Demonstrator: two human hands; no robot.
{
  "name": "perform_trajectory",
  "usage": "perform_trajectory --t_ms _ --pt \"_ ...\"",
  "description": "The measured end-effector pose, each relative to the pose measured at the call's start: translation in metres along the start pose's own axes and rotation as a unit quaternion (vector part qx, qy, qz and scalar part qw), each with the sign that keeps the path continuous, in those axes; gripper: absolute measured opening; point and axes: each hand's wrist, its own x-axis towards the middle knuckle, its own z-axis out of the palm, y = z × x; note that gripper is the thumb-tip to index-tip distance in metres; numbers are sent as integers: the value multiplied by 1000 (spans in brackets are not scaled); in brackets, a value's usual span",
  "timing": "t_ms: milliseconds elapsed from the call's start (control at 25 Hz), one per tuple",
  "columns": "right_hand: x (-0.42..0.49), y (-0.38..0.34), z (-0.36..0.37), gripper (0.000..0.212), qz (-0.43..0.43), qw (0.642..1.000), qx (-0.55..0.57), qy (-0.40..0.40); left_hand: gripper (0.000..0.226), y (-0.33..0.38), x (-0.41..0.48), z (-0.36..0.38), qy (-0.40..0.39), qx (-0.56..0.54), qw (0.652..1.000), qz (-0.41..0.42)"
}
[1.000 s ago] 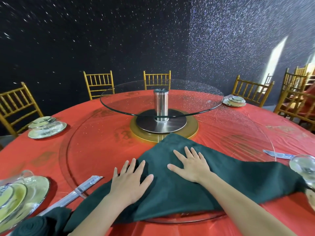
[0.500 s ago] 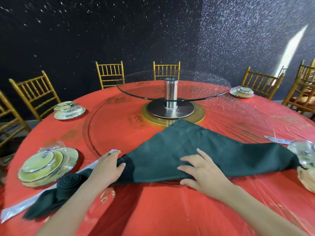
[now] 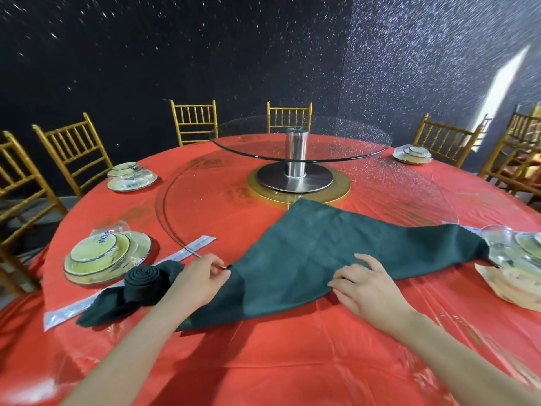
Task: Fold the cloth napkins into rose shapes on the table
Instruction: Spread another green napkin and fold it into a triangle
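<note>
Two dark green cloth napkins: one rolled rose napkin (image 3: 145, 278), one flat triangular napkin (image 3: 322, 244) gripped by left hand (image 3: 199, 281) and right hand (image 3: 369, 287).

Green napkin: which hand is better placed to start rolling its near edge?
Probably right hand: its fingers curl on the napkin midway along that edge; left hand pinches the left corner.

round red tabletop (image 3: 292, 361) carries a flat green triangular napkin (image 3: 322, 253), a rolled napkin (image 3: 143, 276) just left of it, wrapped plate stacks (image 3: 99, 256) and a glass turntable (image 3: 298, 142)
</note>
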Motion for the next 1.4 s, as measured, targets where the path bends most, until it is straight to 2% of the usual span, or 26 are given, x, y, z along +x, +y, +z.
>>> perform_trajectory --t_ms 120,240,320,480,600,720,840,960,1120,1240,1400 --pt "-9 -5 -7 29 0 1000 -1 2 33 -11 -17 1 -49 -30 998 -36" --pt "-18 -9 -10 28 1 1000 0 7 33 -14 -34 -1 -96 -65 993 -34" --pt "-21 -15 -12 27 4 1000 6 7 34 -19 -41 -2 -93 -43 994 -30" --pt "-18 -37 -18 25 -9 1000 23 14 34 -23 -47 -18 -54 141 987 -44" --pt "-14 -55 -16 23 -19 999 40 18 27 -13 -49 -27 -61 289 954 -61" --pt "-10 -68 -9 23 -18 998 58 13 30 9 -49 -28 -12 371 927 -41" --pt "-9 -75 -2 24 -11 998 62 -1 50 34 -48 -7 33 295 950 93" --pt "-10 -78 -1 24 -1 998 70 -10 61 57 -40 24 -14 215 956 198" --pt "-14 -76 -3 25 5 995 87 -39 59 57 -23 54 -68 242 946 205" --pt "-16 -58 -4 43 53 993 85 -66 58 51 -18 61 -62 273 937 209" --pt "-11 -28 -6 72 164 963 63 -203 66 58 -29 59 -69 250 940 221"
